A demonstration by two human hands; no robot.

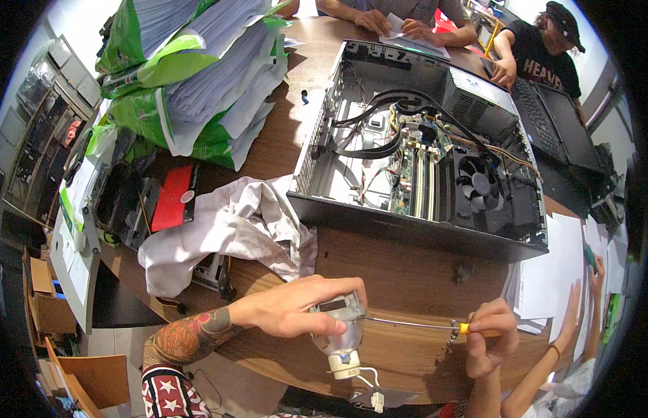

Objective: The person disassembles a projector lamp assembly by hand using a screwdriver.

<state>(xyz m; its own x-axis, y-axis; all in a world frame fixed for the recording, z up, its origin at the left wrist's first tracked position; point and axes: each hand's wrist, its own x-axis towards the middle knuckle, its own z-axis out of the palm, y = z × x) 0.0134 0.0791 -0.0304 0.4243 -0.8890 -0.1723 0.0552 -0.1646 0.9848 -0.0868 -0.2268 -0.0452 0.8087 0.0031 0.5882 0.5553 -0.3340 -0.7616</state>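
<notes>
My left hand [303,306] grips a projector lamp [341,341] from above, over the table's near edge. The lamp has a clear bulb housing and a pale ceramic base. Its white wires end in a white connector plug [377,400] that hangs down. My right hand [491,334] pinches the yellow handle of a screwdriver [414,323]. The shaft points left, and its tip is at the lamp's housing beside my left fingers; whether it sits in a screw I cannot tell. Several small screws [453,336] lie on the wood beneath the shaft, close to my right hand.
An opened desktop computer case [421,226] stands beyond my hands. A crumpled pale cloth [230,233] lies left, with tall stacks of paper [205,83] behind. Loose papers [547,272] and another person's arm [547,369] are at right. Other people sit opposite, near a laptop [557,125].
</notes>
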